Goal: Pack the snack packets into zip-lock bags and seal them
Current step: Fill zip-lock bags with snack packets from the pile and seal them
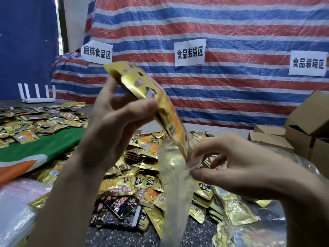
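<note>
Right hand point(231, 163) pinching my zip-lock bag point(175, 193) by its mouth, left hand point(115, 122) gripping the snack packets point(151, 97), lower end at the opening. If that mouth sags, they'll snag and spill.

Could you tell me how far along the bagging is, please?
Done: no sealed bag clearly shows. In hand: the left hand holds a stack of gold packets, its lower end entering the zip-lock bag whose mouth the right hand pinches open. Left: push it in, seal, then the big loose pile.
</note>
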A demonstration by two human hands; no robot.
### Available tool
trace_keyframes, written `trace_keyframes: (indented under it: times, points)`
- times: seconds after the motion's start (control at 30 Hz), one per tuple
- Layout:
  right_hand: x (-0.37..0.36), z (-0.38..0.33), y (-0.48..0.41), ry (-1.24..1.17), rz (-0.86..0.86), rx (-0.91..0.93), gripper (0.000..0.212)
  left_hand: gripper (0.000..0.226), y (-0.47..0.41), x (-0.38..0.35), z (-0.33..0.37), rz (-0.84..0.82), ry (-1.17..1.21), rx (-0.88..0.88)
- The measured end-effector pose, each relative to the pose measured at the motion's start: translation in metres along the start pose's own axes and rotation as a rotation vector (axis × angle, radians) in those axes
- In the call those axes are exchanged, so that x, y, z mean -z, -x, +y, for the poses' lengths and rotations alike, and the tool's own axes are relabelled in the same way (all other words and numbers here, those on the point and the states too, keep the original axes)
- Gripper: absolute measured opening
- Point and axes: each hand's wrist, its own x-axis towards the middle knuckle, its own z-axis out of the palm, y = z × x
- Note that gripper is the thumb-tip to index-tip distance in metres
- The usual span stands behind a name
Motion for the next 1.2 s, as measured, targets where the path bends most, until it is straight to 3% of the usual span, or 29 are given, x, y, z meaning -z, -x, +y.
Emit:
trace_keyframes:
  times: [0.17, 0.33, 0.43, 0.6, 0.73, 0.83, 0.93, 1.03, 1.13, 1.2]
  points:
    - [0.009, 0.0, 0.008, -0.069, 0.091, 0.014, 0.008, 0.091, 0.002, -0.004, -0.007, -0.058, -0.183, 0.119]
    - [0.006, 0.001, 0.006, -0.094, 0.172, 0.037, 0.014, 0.09, 0.003, -0.013, -0.012, -0.111, -0.244, 0.216]
    - [0.002, 0.001, 0.002, -0.076, 0.292, 0.067, 0.015, 0.082, 0.003, -0.015, -0.016, -0.164, -0.361, 0.288]
    - [0.004, 0.011, -0.001, -0.114, 0.35, 0.014, 0.012, 0.058, 0.007, -0.018, -0.022, -0.353, -0.786, 0.402]
    - [0.006, 0.017, 0.001, -0.133, 0.276, -0.083, 0.01, 0.062, 0.009, -0.021, -0.02, -0.601, -0.83, 0.461]
    - [0.008, 0.02, 0.003, -0.118, 0.247, -0.144, 0.014, 0.055, 0.01, -0.017, -0.018, -0.685, -0.827, 0.484]
    - [0.011, 0.022, 0.003, -0.087, 0.257, -0.165, 0.01, 0.023, 0.011, -0.011, -0.015, -0.738, -0.892, 0.479]
    - [0.013, 0.025, 0.005, -0.089, 0.198, -0.205, 0.006, 0.005, 0.008, -0.007, -0.017, -0.656, -0.883, 0.401]
    - [0.012, 0.025, 0.008, -0.059, 0.037, -0.256, 0.011, 0.007, 0.006, -0.01, -0.025, -0.407, -0.884, 0.121]
    - [0.011, 0.025, 0.008, -0.053, 0.004, -0.265, 0.015, 0.011, 0.005, -0.013, -0.027, -0.352, -0.904, 0.015]
